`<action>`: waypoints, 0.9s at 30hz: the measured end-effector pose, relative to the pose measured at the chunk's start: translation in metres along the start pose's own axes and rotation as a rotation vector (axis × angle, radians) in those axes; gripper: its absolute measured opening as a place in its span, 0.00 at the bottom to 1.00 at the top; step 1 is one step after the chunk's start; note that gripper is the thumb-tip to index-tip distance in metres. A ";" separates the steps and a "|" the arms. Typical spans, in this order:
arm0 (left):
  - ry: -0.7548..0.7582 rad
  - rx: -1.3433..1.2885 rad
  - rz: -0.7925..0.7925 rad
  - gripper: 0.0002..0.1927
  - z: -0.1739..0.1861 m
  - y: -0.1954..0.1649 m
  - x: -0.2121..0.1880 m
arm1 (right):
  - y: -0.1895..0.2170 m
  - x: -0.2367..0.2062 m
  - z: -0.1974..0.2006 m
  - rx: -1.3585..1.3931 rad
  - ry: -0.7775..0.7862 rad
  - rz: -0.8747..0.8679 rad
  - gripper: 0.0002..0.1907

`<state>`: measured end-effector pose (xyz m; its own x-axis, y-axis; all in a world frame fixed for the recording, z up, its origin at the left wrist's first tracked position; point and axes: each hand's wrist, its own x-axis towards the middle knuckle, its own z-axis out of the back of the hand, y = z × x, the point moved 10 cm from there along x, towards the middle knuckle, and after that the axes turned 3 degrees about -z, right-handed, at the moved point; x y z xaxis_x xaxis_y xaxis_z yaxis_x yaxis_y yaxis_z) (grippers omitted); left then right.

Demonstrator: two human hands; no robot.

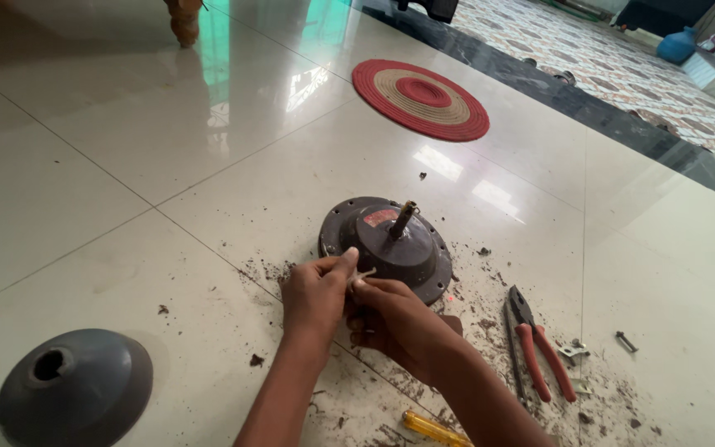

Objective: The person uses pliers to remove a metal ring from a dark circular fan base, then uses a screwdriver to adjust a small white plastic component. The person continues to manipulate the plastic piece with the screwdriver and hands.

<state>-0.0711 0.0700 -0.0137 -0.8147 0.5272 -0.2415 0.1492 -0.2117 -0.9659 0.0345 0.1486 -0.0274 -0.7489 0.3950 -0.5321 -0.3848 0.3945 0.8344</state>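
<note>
A dark grey, round ceiling-fan motor housing [391, 248] lies flat on the glossy tiled floor [126, 165], with one rusty shaft [402, 219] rising at a tilt from its middle. On its far-left top face sits one small reddish label [381, 217], roughly rectangular and partly worn.

Both hands meet at the near edge of the housing. The left hand [316, 294] has thumb and forefinger pinched narrow on a thin pale wire [365, 275] that comes off the housing's near rim. The right hand [395, 323], just right of it and touching it, is curled, fingertips also closed on the same wire; its far knuckles are close against the housing.

To the near left, well apart, lies one grey bell-shaped fan canopy cover [76, 387] with a round hole at its top. To the right of the hands lies one pair of red-handled pliers [535, 343], jaws pointing far. Beside the pliers are a small metal clip [574, 351] and one bolt [626, 341]. At the near edge, between the forearms, one yellow screwdriver handle [432, 429] shows. Dark crumbs of dirt [490, 310] are scattered around the housing. Far off lies one round red-and-tan woven mat [420, 98].
</note>
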 end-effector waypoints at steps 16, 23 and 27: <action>-0.014 -0.030 0.035 0.19 -0.003 0.004 0.000 | -0.006 -0.002 -0.020 0.158 0.067 0.064 0.13; 0.030 0.031 0.078 0.18 -0.004 0.002 -0.002 | -0.004 0.000 -0.009 0.101 -0.116 0.040 0.16; 0.163 -0.297 -0.001 0.16 -0.013 -0.007 -0.002 | -0.004 0.006 -0.005 0.314 -0.077 -0.016 0.25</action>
<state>-0.0634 0.0811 -0.0081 -0.7185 0.6567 -0.2290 0.3243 0.0250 -0.9456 0.0286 0.1456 -0.0334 -0.6966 0.4434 -0.5640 -0.2021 0.6330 0.7473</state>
